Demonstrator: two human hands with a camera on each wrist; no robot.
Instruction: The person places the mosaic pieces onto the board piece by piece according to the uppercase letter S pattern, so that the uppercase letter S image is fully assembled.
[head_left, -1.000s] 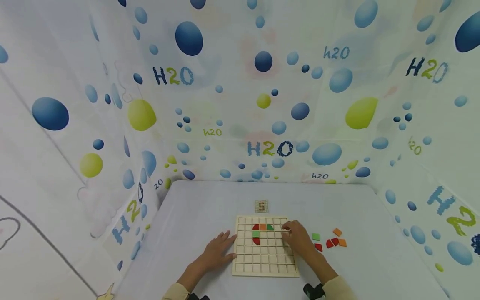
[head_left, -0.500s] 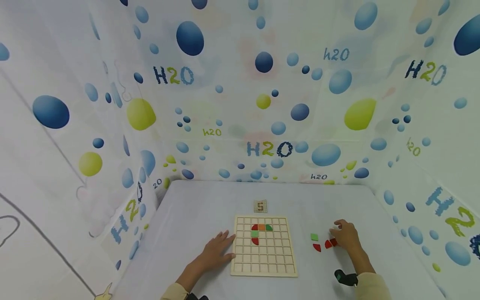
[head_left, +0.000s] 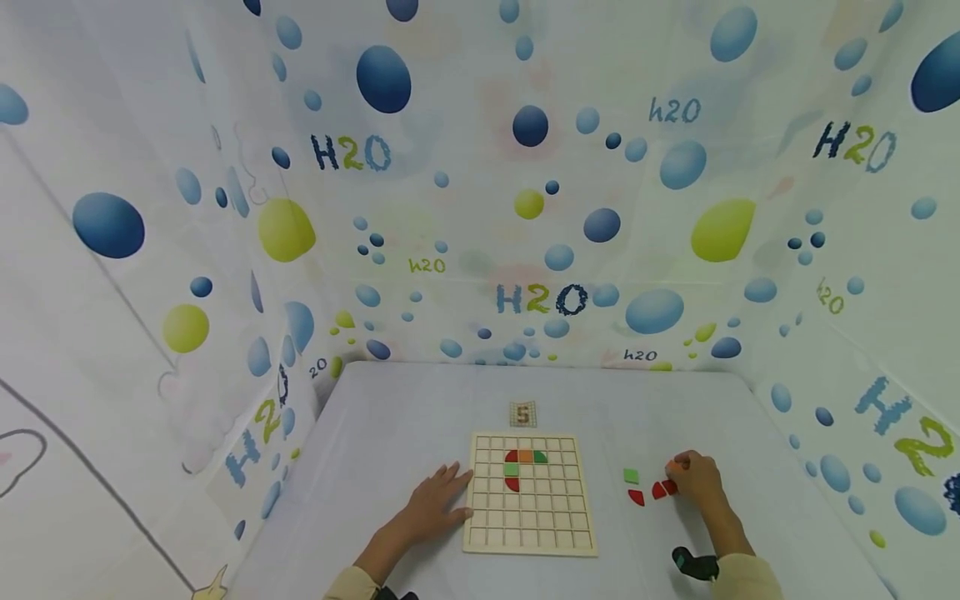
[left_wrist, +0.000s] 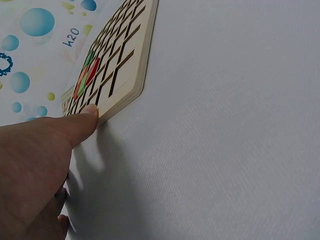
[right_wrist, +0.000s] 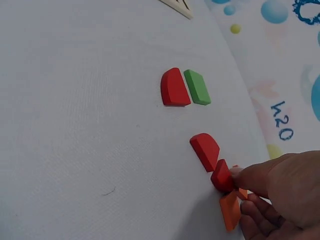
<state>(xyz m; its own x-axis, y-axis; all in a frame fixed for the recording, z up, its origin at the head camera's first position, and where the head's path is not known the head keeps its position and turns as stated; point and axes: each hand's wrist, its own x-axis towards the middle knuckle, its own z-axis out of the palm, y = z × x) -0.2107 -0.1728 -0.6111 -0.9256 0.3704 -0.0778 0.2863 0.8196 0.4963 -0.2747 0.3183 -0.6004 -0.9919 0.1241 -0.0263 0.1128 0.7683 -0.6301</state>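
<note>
Tabletop (head_left: 637, 408) bears a gridded wooden board (head_left: 529, 537) with five tiles (head_left: 527, 457) seated; with six more off it, work looks perhaps half done. Left hand (head_left: 435, 505), fingers spread, touches the board's edge, gripping nothing. Right hand (head_left: 697, 481) pinches an orange tile (head_left: 672, 469) near three red tiles (right_wrist: 175, 89) and a green tile (right_wrist: 197, 87). Only the right wrist view shows a second orange tile (right_wrist: 230, 212).

My left hand (head_left: 433, 504) touches the board (head_left: 551, 518); toward the table (head_left: 765, 467)'s right edge, my right hand (head_left: 699, 481) pinches an orange tile (head_left: 672, 469).
</note>
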